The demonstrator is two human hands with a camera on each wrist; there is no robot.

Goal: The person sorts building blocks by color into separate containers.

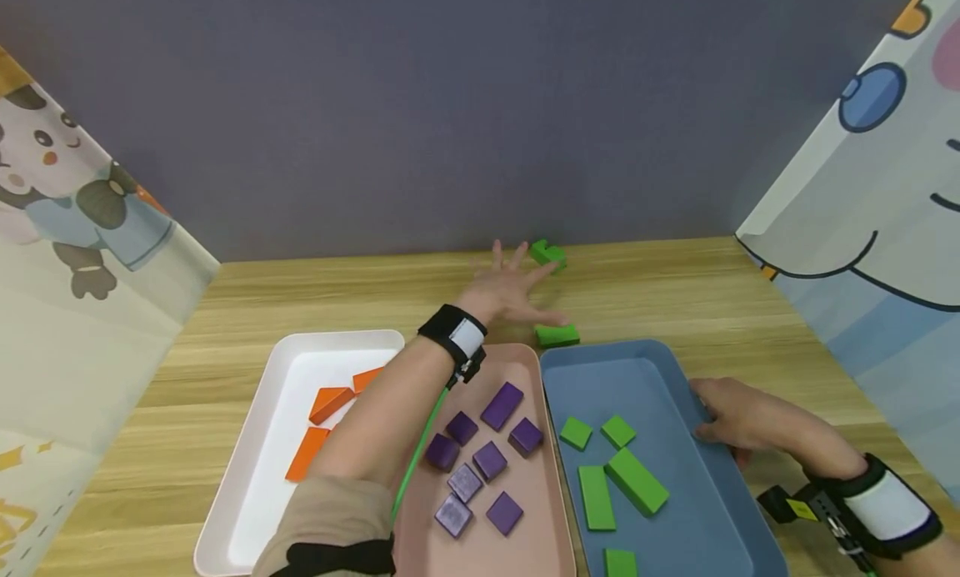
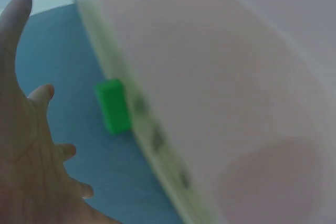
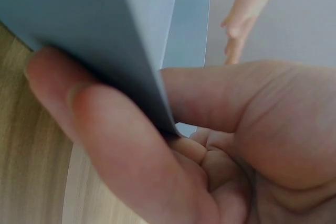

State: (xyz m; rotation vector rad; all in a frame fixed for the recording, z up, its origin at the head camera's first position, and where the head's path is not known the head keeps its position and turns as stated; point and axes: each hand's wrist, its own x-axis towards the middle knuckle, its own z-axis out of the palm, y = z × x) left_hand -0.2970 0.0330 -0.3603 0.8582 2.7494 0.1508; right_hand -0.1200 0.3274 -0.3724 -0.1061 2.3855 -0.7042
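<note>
My left hand [image 1: 504,295] reaches over the back of the wooden table with its fingers spread and nothing in it. A notched green block [image 1: 549,254] lies just beyond its fingers, and another green block [image 1: 557,336] lies by the thumb. In the left wrist view, one green block [image 2: 113,106] shows beside the spread fingers. My right hand [image 1: 738,414] grips the right rim of the blue tray [image 1: 667,377]. In the right wrist view, its thumb is inside the tray wall [image 3: 121,35] and the fingers are outside. Several green blocks [image 1: 636,481] lie in this tray.
A pink tray [image 1: 513,356] with several purple blocks [image 1: 502,406] stands in the middle, against the blue tray. To its left is a white tray [image 1: 262,444] with orange blocks [image 1: 330,403], partly covered by my left forearm. A grey wall [image 1: 450,127] rises behind the table.
</note>
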